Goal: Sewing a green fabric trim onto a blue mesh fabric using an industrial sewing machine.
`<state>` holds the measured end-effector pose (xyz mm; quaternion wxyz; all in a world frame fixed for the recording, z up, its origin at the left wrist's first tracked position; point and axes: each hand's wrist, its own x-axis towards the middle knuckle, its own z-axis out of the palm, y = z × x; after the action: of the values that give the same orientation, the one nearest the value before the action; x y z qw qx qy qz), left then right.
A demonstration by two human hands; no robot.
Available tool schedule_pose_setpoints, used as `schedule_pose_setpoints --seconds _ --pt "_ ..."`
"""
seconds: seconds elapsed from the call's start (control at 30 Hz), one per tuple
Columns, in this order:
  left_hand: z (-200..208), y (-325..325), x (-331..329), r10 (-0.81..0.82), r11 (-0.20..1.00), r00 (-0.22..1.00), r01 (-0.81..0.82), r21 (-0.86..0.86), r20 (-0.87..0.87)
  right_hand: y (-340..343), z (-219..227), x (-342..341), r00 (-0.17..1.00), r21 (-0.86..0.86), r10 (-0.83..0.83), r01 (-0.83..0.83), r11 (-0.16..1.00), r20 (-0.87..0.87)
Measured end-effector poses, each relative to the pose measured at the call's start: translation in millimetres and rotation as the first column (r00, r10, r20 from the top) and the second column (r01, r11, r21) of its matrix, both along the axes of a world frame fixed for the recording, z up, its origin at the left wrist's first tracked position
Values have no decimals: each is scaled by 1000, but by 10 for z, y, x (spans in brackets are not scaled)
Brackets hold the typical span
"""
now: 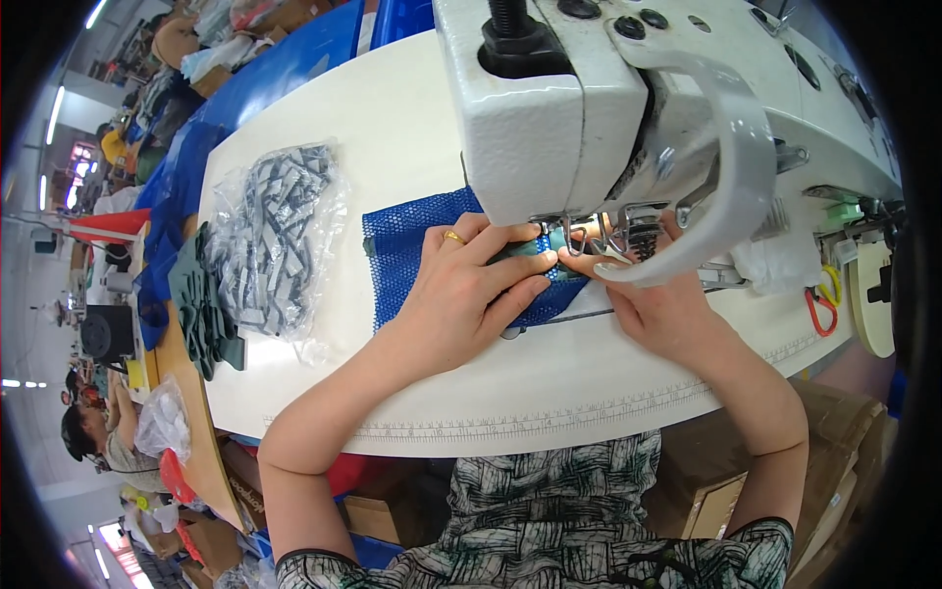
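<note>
Evidently the mesh (400,250), blue and open-holed, lies on the table (471,393) at the near side of the sewing machine (525,133), its right part running in under the head. The left hand (453,285) rests palm down on it, fingers slightly parted, their tips by a green strip (523,249); whether they pinch anything cannot be told. The right hand (662,312) reaches in from the right, fingertips at the mesh near the needle area; the guard hides part of it, so its grip cannot be told either.

The mesh should be light, limp and hard to tear, yet apt to stretch or skew if pulled. Best held flat under spread fingers along its left part, with a light pinch at the right edge. The strip looks soft but denser, and its narrow width could slip sideways; fingertips on both sides would steady it.
</note>
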<state>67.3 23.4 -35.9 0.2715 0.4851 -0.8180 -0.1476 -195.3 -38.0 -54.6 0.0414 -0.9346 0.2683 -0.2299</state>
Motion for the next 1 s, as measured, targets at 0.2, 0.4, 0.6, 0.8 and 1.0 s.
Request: schedule_pose_setpoints --seconds 0.2,0.4,0.6,0.8,1.0 --pt "-27 -21 28 -8 1000 1000 8 7 -10 5 12 12 1000 2 1 -1 1000 -13" --pt "86 -45 75 -30 995 998 34 93 -47 48 25 15 999 48 36 -37 998 21" --pt "387 -1 -50 -103 995 988 103 7 116 88 84 69 991 132 103 -113 985 84" --pt "385 283 -396 -317 948 931 304 96 181 112 93 40 967 137 238 -249 959 97" --pt "454 62 -292 258 914 963 -218 341 -75 169 -23 130 944 -125 234 -210 970 233"
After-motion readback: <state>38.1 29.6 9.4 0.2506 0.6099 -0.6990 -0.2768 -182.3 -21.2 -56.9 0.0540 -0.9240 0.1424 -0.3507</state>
